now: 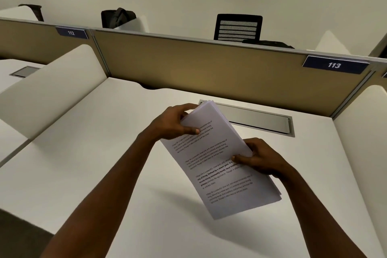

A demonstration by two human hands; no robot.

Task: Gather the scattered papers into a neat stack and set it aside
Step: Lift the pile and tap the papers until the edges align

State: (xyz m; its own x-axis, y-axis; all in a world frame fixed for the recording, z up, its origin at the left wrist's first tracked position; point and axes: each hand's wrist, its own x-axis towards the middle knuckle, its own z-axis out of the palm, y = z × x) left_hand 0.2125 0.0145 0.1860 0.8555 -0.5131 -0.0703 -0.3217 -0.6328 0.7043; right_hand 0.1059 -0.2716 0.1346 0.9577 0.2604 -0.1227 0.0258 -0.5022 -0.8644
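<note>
Near edge: lower corner of the paper stack (217, 165) hanging clear above the desk (104, 153), shadow on the surface beneath, no contact. Sheets gathered, though edges fanned slightly at the lower right and the far tip; squaring judged incomplete.

Mid-field: right hand (261, 163) pinching the stack's right long edge, thumb on the printed face, fingers curled behind. Slightly farther: left hand (171, 125) gripping the upper left edge, thumb on top, fingers wrapped round the far side.

Key relation: long axis of the stack running diagonally, near-right to far-left tip, tilted up toward the viewer. Held between both hands, 1 on each long side; right hand nearer the body.

Beyond: closed cable tray (257, 119) just behind the far tip; then partition (188, 65) bearing plates 112 and 113. Bare desk on both sides for setting down.
</note>
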